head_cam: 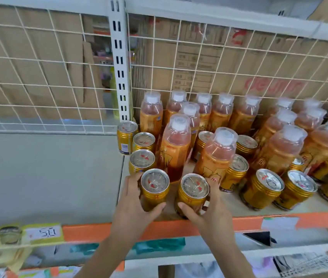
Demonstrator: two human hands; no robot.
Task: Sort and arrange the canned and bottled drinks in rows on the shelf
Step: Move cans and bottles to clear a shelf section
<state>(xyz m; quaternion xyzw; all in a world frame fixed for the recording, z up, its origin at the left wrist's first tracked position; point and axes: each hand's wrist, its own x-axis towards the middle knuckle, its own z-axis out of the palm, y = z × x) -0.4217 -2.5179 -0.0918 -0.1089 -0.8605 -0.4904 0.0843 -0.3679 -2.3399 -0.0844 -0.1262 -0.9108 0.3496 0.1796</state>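
As each hand, left hand (137, 205) and right hand (205, 207), grips a can (155, 189), the bottles (176, 145) just beyond may topple if nudged.

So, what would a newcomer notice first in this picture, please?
Two hands at the shelf's orange front edge stand out: the left hand grips one gold can, the right hand a second can beside it. Behind them crowd orange bottles with clear caps, backed by a white wire grid.

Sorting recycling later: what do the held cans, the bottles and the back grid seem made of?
The cans: metal, probably aluminium; shiny silver pull-tab lids, glossy gold sides. The bottles: likely clear plastic; amber drink shows through. The grid: white-coated wire, apparently.
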